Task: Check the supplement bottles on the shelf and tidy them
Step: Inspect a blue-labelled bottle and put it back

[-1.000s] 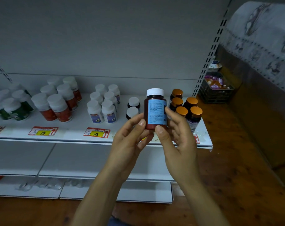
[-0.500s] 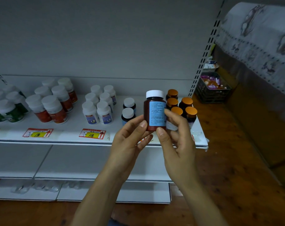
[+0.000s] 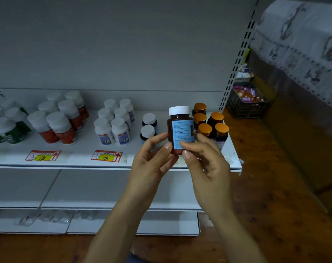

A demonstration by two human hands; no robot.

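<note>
I hold a brown bottle (image 3: 180, 130) with a white cap and blue label upright in front of the white shelf (image 3: 81, 147). My left hand (image 3: 152, 160) grips its lower left side and my right hand (image 3: 205, 162) its lower right, fingertips on the label. Behind it on the shelf stand several dark bottles with orange caps (image 3: 210, 124). Two dark white-capped bottles (image 3: 149, 128) stand just left of the held one. Further left are groups of white bottles with purple labels (image 3: 114, 124), red-labelled bottles (image 3: 59, 122) and green-labelled bottles (image 3: 7, 128).
Price tags (image 3: 106, 156) lie along the shelf's front edge. Lower white shelves (image 3: 85, 188) sit beneath. A dark crate of small items (image 3: 246, 103) stands on the wooden floor (image 3: 275, 186) to the right, beside a cloth-covered piece of furniture (image 3: 303, 44).
The bottle has turned slightly in my hands, the label now facing more toward me, and my right fingertips have shifted onto its front. The view has drifted a little.
</note>
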